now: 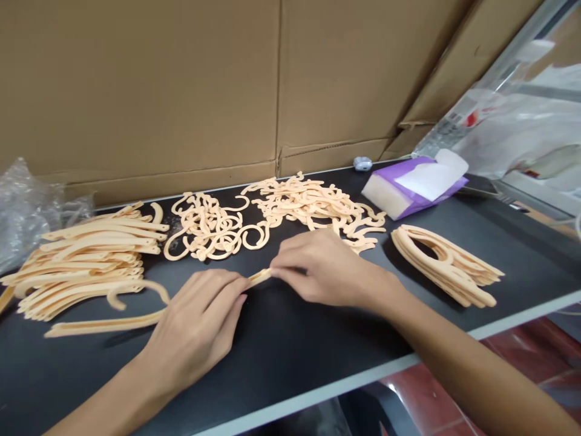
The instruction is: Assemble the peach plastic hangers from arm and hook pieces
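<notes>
My left hand (pixel 200 324) rests on the black table (pixel 290 357), fingers curled over a long peach plastic hanger strip (pixel 104 325) that runs left from under it. My right hand (pixel 320 266) pinches the strip's right end (pixel 259 277) between thumb and fingers. Both hands meet near the table's middle. To the left lies a stack of peach hanger bodies (pixel 86 260). Behind the hands are two loose heaps of peach hooks (pixel 211 227) (pixel 313 206). A neat pile of curved peach pieces (pixel 447 263) sits to the right.
Cardboard boxes (pixel 181 91) wall off the back. A purple-and-white tissue pack (pixel 415 181) and a small white object (pixel 362 163) sit at the back right. Crumpled clear plastic (pixel 25 206) lies at the far left, plastic bags (pixel 512 127) at the right. The table's front edge (pixel 345 383) runs diagonally.
</notes>
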Demonstrator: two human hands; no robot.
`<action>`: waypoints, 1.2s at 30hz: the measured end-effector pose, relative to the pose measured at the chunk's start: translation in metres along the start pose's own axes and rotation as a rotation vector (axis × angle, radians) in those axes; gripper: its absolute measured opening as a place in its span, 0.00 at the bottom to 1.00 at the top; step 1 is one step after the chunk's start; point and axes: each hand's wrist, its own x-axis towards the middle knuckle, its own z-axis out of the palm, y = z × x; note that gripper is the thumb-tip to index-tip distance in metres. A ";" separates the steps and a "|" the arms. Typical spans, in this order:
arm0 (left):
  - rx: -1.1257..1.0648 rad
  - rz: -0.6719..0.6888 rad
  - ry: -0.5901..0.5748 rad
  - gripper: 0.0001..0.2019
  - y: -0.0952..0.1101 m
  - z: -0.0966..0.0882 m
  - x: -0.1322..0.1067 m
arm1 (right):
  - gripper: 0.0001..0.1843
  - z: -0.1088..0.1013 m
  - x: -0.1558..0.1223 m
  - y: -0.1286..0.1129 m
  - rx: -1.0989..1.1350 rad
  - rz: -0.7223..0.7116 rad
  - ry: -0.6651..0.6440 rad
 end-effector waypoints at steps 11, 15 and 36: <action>-0.205 -0.211 0.191 0.13 -0.006 -0.008 0.002 | 0.07 0.001 0.007 0.008 0.382 0.225 0.567; -0.623 -0.674 0.248 0.15 -0.013 -0.009 0.010 | 0.06 0.021 0.005 -0.009 0.192 0.101 0.665; -1.281 -0.563 -0.765 0.17 -0.043 -0.066 0.048 | 0.29 0.017 0.001 -0.013 -0.218 0.067 0.689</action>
